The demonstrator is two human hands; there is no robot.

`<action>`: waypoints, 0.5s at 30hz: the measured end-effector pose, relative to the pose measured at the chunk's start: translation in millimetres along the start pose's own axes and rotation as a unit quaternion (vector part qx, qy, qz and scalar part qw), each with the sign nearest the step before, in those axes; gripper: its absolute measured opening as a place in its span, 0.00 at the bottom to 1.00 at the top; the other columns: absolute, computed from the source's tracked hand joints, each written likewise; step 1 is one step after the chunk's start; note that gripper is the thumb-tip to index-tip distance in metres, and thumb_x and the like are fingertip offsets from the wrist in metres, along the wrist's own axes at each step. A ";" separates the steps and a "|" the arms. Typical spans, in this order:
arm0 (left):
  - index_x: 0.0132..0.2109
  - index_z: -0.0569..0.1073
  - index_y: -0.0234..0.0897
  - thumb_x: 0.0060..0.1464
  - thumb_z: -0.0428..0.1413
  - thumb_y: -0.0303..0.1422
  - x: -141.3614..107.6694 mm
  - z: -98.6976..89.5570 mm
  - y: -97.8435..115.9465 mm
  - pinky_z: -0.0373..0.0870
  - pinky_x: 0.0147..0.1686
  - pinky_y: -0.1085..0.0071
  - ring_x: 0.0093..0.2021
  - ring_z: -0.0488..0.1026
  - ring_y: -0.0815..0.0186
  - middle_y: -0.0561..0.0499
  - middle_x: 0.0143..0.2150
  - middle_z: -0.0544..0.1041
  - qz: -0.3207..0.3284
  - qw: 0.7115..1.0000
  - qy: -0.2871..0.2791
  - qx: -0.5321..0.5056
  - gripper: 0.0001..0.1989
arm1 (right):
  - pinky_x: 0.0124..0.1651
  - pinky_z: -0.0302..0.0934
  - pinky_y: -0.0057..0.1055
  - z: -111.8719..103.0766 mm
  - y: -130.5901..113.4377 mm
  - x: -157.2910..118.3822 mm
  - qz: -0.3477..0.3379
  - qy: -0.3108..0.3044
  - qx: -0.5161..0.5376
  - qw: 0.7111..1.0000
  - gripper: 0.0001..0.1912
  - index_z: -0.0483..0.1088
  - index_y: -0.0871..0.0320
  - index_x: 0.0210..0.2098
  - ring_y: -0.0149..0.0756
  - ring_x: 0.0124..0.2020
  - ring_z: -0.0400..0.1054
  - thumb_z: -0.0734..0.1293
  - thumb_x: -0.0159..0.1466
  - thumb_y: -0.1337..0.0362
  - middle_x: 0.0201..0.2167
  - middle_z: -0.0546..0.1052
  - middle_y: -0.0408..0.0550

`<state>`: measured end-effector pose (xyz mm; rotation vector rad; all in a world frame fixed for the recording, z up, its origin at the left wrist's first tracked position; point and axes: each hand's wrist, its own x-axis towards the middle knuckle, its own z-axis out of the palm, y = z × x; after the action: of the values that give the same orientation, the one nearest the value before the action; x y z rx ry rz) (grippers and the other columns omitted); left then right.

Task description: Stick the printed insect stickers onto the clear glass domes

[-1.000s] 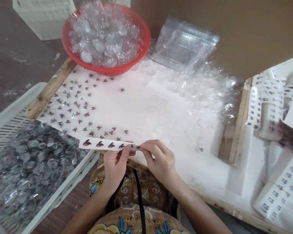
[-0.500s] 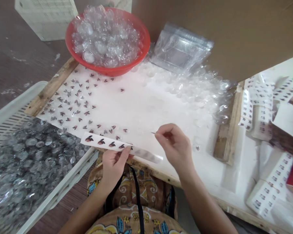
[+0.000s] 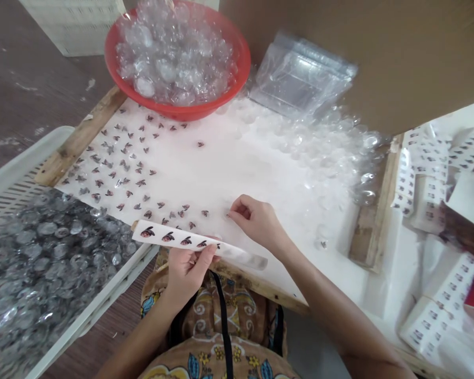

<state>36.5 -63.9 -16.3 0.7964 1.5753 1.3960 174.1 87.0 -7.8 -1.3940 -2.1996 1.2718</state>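
My left hand [image 3: 190,271] pinches a white strip of stickers [image 3: 177,238] between thumb and fingers near the table's front edge. Small dark-and-red printed figures run along its left part, while the right end looks translucent and bare. Over the white tabletop [image 3: 229,168], to the right of the strip, my right hand [image 3: 258,222] has thumb and forefinger closed together. Whatever sits between those fingertips is too small to make out. Many loose printed pieces [image 3: 141,182] like those on the strip lie scattered across the left of the tabletop.
A red basin [image 3: 177,110] heaped with clear domed pieces stands at the back. More clear pieces [image 3: 331,142] lie at back right near a clear plastic bag [image 3: 300,79]. A white crate [image 3: 98,310] of similar pieces is at left. Sticker bundles [image 3: 437,305] lie right, beyond a wooden rail [image 3: 382,210].
My right hand has moved left, its fingertips still pinched; a thin small thing that stuck out of them no longer shows clearly. My left hand keeps the strip, shifted slightly.
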 end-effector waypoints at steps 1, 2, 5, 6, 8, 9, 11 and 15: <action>0.39 0.84 0.39 0.58 0.61 0.40 0.1 0.1 -0.3 0.79 0.29 0.69 0.25 0.78 0.63 0.49 0.27 0.82 -0.002 1.000 0.000 -0.003 0.11 | 0.30 0.56 0.27 1.7 -0.1 0.3 -0.002 0.001 -0.012 1.000 0.04 0.69 0.56 0.29 0.29 0.24 0.63 0.67 0.60 0.69 0.23 0.73 0.39; 0.39 0.84 0.39 0.58 0.61 0.40 0.2 0.1 -0.6 0.79 0.29 0.69 0.25 0.78 0.63 0.49 0.27 0.82 -0.004 1.000 -0.003 -0.004 0.11 | 0.31 0.56 0.27 3.8 0.1 0.5 -0.007 0.002 -0.028 1.000 0.04 0.69 0.56 0.29 0.29 0.25 0.64 0.66 0.60 0.71 0.24 0.73 0.40; 0.40 0.84 0.38 0.59 0.60 0.40 0.3 0.6 -1.0 0.79 0.30 0.68 0.25 0.79 0.62 0.49 0.28 0.82 -0.012 1.000 -0.007 -0.010 0.12 | 0.34 0.57 0.28 10.7 2.9 -1.0 -0.032 0.009 -0.086 0.996 0.06 0.71 0.56 0.30 0.30 0.28 0.66 0.65 0.61 0.72 0.29 0.74 0.43; 0.41 0.83 0.37 0.59 0.60 0.41 0.3 0.9 -0.9 0.79 0.30 0.69 0.25 0.79 0.63 0.49 0.28 0.82 -0.019 1.000 -0.005 -0.016 0.13 | 0.34 0.58 0.29 12.6 4.5 -2.0 -0.039 0.014 -0.099 0.994 0.06 0.71 0.56 0.30 0.30 0.28 0.66 0.65 0.61 0.72 0.31 0.74 0.44; 0.47 0.82 0.37 0.58 0.60 0.41 0.5 1.5 -0.5 0.79 0.30 0.70 0.25 0.79 0.64 0.50 0.30 0.82 -0.035 0.999 0.003 -0.035 0.15 | 0.35 0.59 0.29 14.5 8.1 -4.8 -0.045 0.023 -0.109 0.993 0.04 0.73 0.56 0.33 0.31 0.29 0.68 0.66 0.62 0.71 0.34 0.75 0.46; 0.50 0.80 0.37 0.58 0.61 0.40 0.8 1.8 -0.2 0.79 0.30 0.70 0.25 0.79 0.64 0.50 0.31 0.82 -0.042 0.998 0.007 -0.045 0.17 | 0.36 0.60 0.30 14.2 9.5 -6.4 -0.044 0.025 -0.110 0.993 0.05 0.73 0.56 0.36 0.32 0.30 0.69 0.66 0.62 0.71 0.34 0.76 0.46; 0.55 0.78 0.38 0.57 0.62 0.40 1.7 2.3 0.9 0.79 0.30 0.71 0.26 0.79 0.65 0.51 0.32 0.82 -0.050 0.997 0.008 -0.063 0.21 | 0.37 0.62 0.32 11.2 9.4 -10.5 -0.046 0.031 -0.115 0.992 0.09 0.74 0.56 0.41 0.35 0.32 0.71 0.65 0.64 0.72 0.35 0.79 0.47; 0.54 0.79 0.37 0.56 0.62 0.41 3.8 2.3 4.4 0.79 0.30 0.70 0.26 0.79 0.64 0.49 0.33 0.83 -0.061 0.997 0.003 -0.054 0.21 | 0.37 0.64 0.33 0.2 -7.7 -23.3 -0.078 0.040 -0.077 0.993 0.08 0.75 0.56 0.42 0.37 0.36 0.74 0.64 0.67 0.68 0.39 0.81 0.50</action>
<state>36.6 -58.8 -12.7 0.6214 1.5134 1.3846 181.2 66.3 3.4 -1.2708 -2.3418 0.9950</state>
